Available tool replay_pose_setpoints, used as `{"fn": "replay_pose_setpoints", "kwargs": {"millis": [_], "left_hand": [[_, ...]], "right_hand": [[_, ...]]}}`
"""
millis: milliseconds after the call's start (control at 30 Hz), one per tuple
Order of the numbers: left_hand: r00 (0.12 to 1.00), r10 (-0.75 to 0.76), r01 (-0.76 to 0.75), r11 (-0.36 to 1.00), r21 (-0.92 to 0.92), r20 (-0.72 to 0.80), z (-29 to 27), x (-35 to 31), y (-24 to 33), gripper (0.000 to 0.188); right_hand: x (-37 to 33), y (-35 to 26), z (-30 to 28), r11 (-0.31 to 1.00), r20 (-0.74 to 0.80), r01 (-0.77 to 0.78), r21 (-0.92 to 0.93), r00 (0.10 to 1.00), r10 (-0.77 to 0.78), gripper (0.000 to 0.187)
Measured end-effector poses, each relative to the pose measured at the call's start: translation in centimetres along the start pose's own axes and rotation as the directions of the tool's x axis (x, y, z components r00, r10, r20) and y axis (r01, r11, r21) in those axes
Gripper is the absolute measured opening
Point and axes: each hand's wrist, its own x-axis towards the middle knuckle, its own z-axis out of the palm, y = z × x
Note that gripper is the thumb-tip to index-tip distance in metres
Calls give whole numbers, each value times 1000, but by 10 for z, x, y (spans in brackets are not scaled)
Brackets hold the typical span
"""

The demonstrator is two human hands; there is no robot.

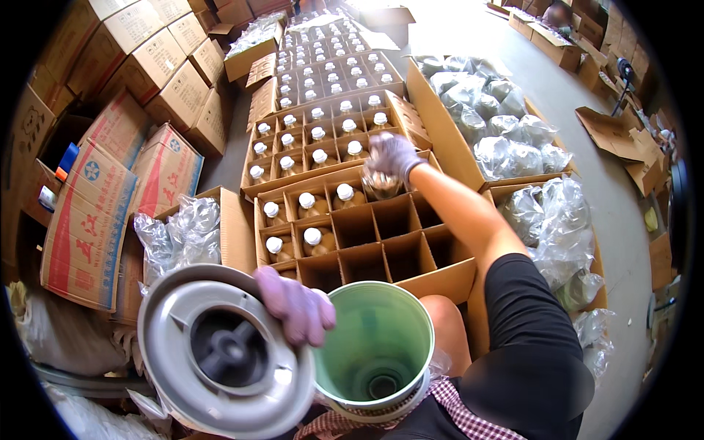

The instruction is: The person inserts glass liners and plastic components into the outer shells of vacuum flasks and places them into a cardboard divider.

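My left hand (pixel 297 304), in a lilac glove, is curled over the right edge of a large grey round lid-like part (pixel 165 330) with a black centre; its wrist is hidden. Beside it, a green see-through bucket-like vessel (pixel 341 330) stands upright at my lap, with nothing seen inside. My right hand (pixel 392 156), in a greyish glove, reaches forward and is closed around the top of a clear bottle (pixel 381 185) at a cell of the divided carton (pixel 436 286). Several white-capped bottles (pixel 313 242) stand in its left cells; its nearer right cells hold no bottles.
Ahead, more divided cartons (pixel 249 183) of white-capped bottles run back in a row. Open boxes hold clear plastic bags at right (pixel 524 158) and left (pixel 194 227). Stacked cartons (pixel 150 55) rise at left. A flattened carton (pixel 623 139) lies on the grey floor at right.
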Motion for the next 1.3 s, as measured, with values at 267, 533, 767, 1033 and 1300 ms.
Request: {"fn": "replay_pose_setpoints", "kwargs": {"millis": [267, 533, 767, 1033, 1300], "left_hand": [[828, 393, -288, 910, 297, -400, -11, 0, -16, 85], [697, 711, -120, -9, 993, 91, 59, 23, 45, 37], [874, -309, 458, 780, 427, -374, 61, 9, 18, 60], [925, 31, 186, 832, 523, -379, 144, -43, 13, 49], [972, 76, 67, 821, 568, -224, 107, -50, -1, 52]], "right_hand": [[-174, -73, -240, 687, -694, 435, 582, 707, 140, 46], [-293, -119, -203, 186, -437, 462, 868, 885, -157, 118], [-303, -122, -134, -217, -311, 316, 924, 949, 58, 111], [-295, -107, -186, -200, -49, -28, 979, 928, -369, 74], [-261, -142, -257, 623, 154, 474, 622, 706, -691, 52]]}}
